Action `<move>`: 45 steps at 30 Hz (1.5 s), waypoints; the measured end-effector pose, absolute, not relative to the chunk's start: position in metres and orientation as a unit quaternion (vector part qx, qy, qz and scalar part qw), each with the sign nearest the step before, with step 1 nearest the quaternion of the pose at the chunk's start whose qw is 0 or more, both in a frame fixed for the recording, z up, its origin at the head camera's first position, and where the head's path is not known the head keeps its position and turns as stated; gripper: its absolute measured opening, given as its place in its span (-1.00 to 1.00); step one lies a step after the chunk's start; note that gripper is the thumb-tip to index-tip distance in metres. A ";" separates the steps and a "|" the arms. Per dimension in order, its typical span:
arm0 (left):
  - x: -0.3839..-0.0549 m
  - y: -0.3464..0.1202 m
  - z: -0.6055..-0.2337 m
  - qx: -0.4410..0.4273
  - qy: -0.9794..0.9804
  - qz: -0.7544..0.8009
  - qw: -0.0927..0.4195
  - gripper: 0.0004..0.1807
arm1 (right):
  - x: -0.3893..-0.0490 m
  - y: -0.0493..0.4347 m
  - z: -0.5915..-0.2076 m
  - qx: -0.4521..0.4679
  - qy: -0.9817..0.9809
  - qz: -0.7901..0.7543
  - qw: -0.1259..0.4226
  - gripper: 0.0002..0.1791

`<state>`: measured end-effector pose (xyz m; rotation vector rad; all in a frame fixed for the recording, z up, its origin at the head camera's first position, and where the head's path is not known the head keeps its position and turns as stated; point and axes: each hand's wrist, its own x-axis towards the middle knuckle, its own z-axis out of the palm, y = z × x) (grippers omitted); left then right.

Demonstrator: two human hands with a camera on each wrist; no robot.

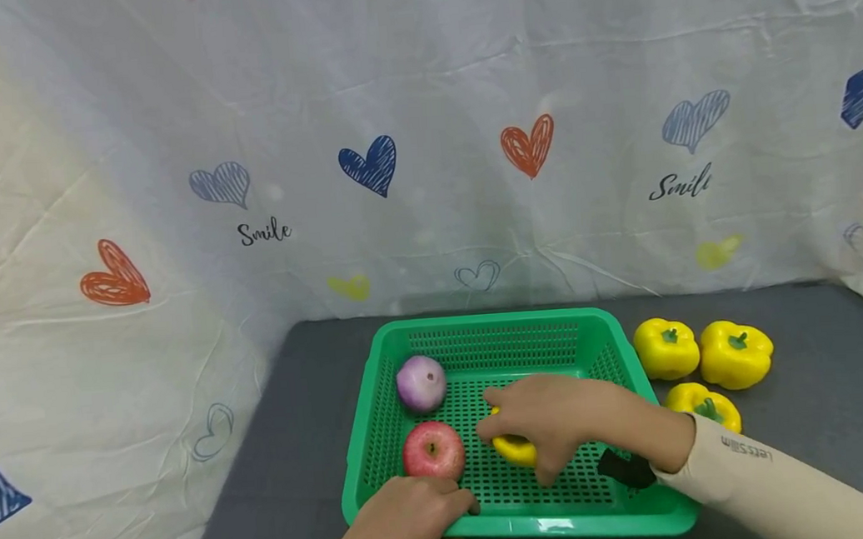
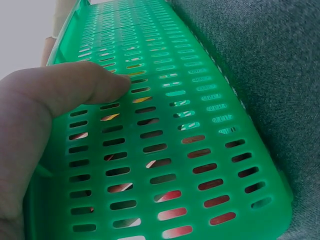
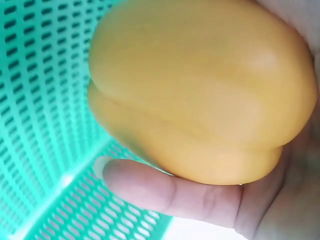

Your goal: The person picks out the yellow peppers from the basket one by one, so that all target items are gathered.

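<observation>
My right hand [image 1: 554, 415] is over the inside of a green plastic basket [image 1: 528, 528], its fingers curled round a yellow bell pepper [image 1: 515, 450]. Seen from the right wrist, the pepper [image 3: 200, 95] fills most of the view, with the thumb along its lower side. At the basket's near left edge, my left hand [image 1: 411, 517] grips the rim; in the left wrist view its thumb lies on the outside of the perforated wall [image 2: 150, 150]. Inside the basket, a red apple [image 1: 432, 451] sits close to the left hand, and a purple onion [image 1: 421, 384] lies behind it.
Three yellow bell peppers stand on the dark grey table [image 1: 266, 481] to the right of the basket: one at the back [image 1: 666, 352], one farther right [image 1: 736, 357], one nearer [image 1: 700, 405] beside my right forearm. A white curtain [image 1: 433, 77] printed with hearts hangs behind the table.
</observation>
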<state>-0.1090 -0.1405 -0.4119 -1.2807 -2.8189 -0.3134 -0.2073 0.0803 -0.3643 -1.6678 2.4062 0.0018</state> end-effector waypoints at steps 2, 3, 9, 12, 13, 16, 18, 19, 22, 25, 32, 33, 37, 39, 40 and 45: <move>-0.109 -0.140 -0.412 -0.411 -0.906 -0.105 0.013 -0.80 | -0.207 0.086 -0.360 -0.562 0.821 -0.011 0.103 -0.43; -0.109 -0.140 -0.412 -0.410 -0.906 -0.106 0.012 -0.79 | -0.207 0.089 -0.358 -0.560 0.822 -0.016 0.103 -0.44; -0.109 -0.141 -0.413 -0.409 -0.906 -0.111 0.010 -0.77 | -0.203 0.105 -0.350 -0.550 0.827 -0.039 0.105 -0.46; -0.109 -0.141 -0.413 -0.408 -0.906 -0.110 0.012 -0.76 | -0.199 0.113 -0.345 -0.543 0.832 -0.054 0.101 -0.47; -0.109 -0.141 -0.413 -0.408 -0.906 -0.111 0.013 -0.77 | -0.198 0.116 -0.343 -0.541 0.834 -0.057 0.097 -0.47; -0.108 -0.141 -0.414 -0.407 -0.907 -0.111 0.016 -0.77 | -0.194 0.123 -0.338 -0.537 0.836 -0.070 0.087 -0.47; -0.108 -0.141 -0.414 -0.405 -0.907 -0.111 0.016 -0.78 | -0.191 0.128 -0.335 -0.536 0.837 -0.078 0.077 -0.47; -0.108 -0.141 -0.414 -0.405 -0.908 -0.112 0.013 -0.78 | -0.190 0.130 -0.334 -0.536 0.837 -0.083 0.073 -0.47; -0.108 -0.141 -0.414 -0.402 -0.909 -0.112 0.009 -0.78 | -0.187 0.138 -0.331 -0.532 0.838 -0.102 0.071 -0.47; -0.108 -0.141 -0.415 -0.404 -0.908 -0.112 0.013 -0.77 | -0.183 0.145 -0.330 -0.522 0.841 -0.119 0.074 -0.46; -0.107 -0.140 -0.416 -0.407 -0.907 -0.111 0.027 -0.75 | -0.176 0.161 -0.329 -0.502 0.851 -0.139 0.063 -0.43; -0.108 -0.140 -0.416 -0.407 -0.907 -0.110 0.026 -0.75 | -0.175 0.163 -0.328 -0.498 0.854 -0.139 0.059 -0.43; -0.108 -0.140 -0.415 -0.408 -0.906 -0.110 0.024 -0.73 | -0.171 0.173 -0.325 -0.481 0.866 -0.131 0.032 -0.44; -0.108 -0.140 -0.414 -0.410 -0.905 -0.109 0.024 -0.73 | -0.168 0.179 -0.324 -0.471 0.873 -0.126 0.015 -0.42; -0.108 -0.140 -0.414 -0.411 -0.905 -0.109 0.023 -0.72 | -0.168 0.182 -0.323 -0.467 0.876 -0.122 0.006 -0.41; -0.108 -0.140 -0.413 -0.411 -0.905 -0.108 0.023 -0.72 | -0.164 0.194 -0.321 -0.445 0.887 -0.122 -0.016 -0.36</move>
